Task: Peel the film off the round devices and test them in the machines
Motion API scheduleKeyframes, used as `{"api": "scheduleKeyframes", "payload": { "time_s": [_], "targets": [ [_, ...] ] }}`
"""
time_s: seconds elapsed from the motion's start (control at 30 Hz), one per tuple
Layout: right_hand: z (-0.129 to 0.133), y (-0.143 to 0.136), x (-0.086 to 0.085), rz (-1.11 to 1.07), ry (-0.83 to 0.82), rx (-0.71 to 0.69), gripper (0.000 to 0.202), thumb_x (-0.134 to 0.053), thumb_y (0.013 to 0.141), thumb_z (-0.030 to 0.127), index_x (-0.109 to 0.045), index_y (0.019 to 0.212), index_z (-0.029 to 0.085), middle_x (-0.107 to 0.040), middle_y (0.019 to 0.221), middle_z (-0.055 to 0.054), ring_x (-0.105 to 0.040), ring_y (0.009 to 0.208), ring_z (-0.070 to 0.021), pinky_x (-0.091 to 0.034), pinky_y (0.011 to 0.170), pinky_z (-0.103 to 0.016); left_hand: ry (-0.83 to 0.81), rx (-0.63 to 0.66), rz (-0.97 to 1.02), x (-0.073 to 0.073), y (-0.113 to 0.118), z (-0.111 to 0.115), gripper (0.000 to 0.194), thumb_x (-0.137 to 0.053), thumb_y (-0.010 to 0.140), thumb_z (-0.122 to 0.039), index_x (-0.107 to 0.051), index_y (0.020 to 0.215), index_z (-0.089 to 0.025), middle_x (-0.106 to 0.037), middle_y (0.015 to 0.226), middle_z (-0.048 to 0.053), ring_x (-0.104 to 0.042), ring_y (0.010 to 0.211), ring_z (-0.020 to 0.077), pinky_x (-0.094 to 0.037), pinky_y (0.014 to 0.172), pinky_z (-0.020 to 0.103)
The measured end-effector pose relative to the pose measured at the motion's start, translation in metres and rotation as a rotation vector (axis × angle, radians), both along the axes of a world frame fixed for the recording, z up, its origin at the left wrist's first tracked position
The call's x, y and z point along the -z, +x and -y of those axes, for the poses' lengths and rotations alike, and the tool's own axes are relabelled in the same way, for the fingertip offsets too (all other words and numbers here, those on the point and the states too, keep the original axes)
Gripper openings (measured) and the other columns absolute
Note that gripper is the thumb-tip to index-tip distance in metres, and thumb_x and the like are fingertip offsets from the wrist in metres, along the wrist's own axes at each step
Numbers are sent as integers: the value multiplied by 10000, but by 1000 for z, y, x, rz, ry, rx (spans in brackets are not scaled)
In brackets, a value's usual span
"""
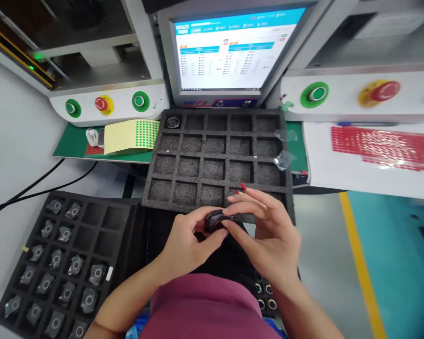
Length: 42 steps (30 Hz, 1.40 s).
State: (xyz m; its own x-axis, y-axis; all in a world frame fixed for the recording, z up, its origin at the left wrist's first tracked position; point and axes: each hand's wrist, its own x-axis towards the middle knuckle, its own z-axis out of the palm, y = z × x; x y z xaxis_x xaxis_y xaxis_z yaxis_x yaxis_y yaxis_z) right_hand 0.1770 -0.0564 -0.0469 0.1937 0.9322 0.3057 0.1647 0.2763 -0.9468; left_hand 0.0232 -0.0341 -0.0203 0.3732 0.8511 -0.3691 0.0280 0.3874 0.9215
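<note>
Between my two hands is a small round black part (215, 221), held just in front of the near edge of a black foam tray (217, 203). My left hand (192, 240) is wrapped round it from the left. From the right, the thumb and index finger of my right hand (268, 230) pinch its edge, while the other fingers are raised. The fingers hide much of the part, so its exact kind does not show. One round dark piece (173, 122) sits in the far left compartment of the foam tray.
At the lower left, another foam tray (88, 207) carries several wrapped round parts. A sticker sheet (130, 136) with green dots lies left of the middle tray, red label sheets (381, 146) to the right. A monitor (233, 52) and machine panels with buttons (104, 104) stand behind.
</note>
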Motion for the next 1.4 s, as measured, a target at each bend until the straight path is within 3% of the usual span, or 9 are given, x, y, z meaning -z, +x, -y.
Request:
{"api": "scheduleKeyframes", "payload": {
  "time_s": [0.13, 0.23, 0.47, 0.7, 0.8, 0.9, 1.07, 1.33, 1.4],
  "targets": [
    [-2, 4, -6, 123, 196, -3, 545, -663, 824, 13, -558, 1283, 287, -712, 762, 42, -701, 850, -178, -503, 1043, -475, -416, -81, 415, 7, 8, -5, 418, -787, 730, -529, -752, 878, -140, -698, 671, 48, -622, 539, 132, -515, 529, 231],
    [-2, 10, -12, 282, 284, -38, 413, -635, 801, -6, -618, 1115, 263, -713, 740, 26, -692, 789, -171, -532, 1003, -451, -626, -127, 498, 10, 15, -7, 399, -857, 656, -502, -720, 695, -130, -661, 573, 21, -594, 471, 102, -489, 469, 188],
    [8, 25, -16, 411, 378, -72, 392, -632, 741, -33, -619, 1027, 234, -768, 790, 13, -709, 788, -161, -535, 984, -411, -620, -122, 415, 9, 27, -5, 433, -878, 643, -502, -682, 622, -117, -619, 507, -1, -544, 411, 73, -451, 405, 155],
    [23, 25, -17, 261, 306, -147, 440, -626, 727, -39, -591, 1039, 269, -758, 784, 61, -707, 764, -147, -538, 990, -415, -558, -130, 378, 5, 38, -4, 411, -850, 680, -501, -689, 713, -124, -686, 647, 24, -585, 534, 79, -491, 493, 147],
    [15, 48, -7, 81, 250, 180, 524, -671, 751, -12, -615, 1150, 324, -729, 787, 74, -702, 796, -164, -518, 1024, -472, -495, -110, 340, 9, 33, -7, 416, -820, 716, -510, -679, 778, -123, -751, 781, 86, -594, 516, 93, -477, 453, 171],
    [-4, 90, 14, -115, 18, 469, 419, -793, 715, 104, -651, 1066, 282, -694, 750, 61, -667, 746, -153, -545, 907, -410, -402, -229, 292, 14, 23, -11, 388, -803, 747, -480, -659, 763, -121, -773, 830, 119, -591, 513, 87, -478, 468, 173],
    [-29, 138, 52, -139, -309, 420, 469, -848, 601, 284, -600, 994, 218, -654, 686, 57, -590, 611, -122, -506, 642, -298, -336, -287, 236, 18, 12, -13, 338, -784, 777, -429, -653, 727, -121, -780, 826, 119, -579, 510, 79, -483, 489, 175],
    [-43, 132, 85, -115, -285, 497, 596, -872, 514, 275, -603, 1043, 221, -674, 1020, -18, -642, 822, -128, -512, 679, -262, -360, -212, 207, 18, 8, -11, 323, -782, 774, -420, -669, 783, -118, -782, 851, 130, -600, 523, 90, -489, 494, 183],
    [-49, 134, 89, -125, -265, 526, 561, -861, 530, 312, -600, 1017, 211, -679, 982, -22, -653, 787, -134, -510, 656, -267, -344, -185, 191, 18, 7, -12, 299, -778, 781, -396, -680, 829, -117, -784, 891, 138, -618, 544, 99, -498, 505, 189]
  ]
}}
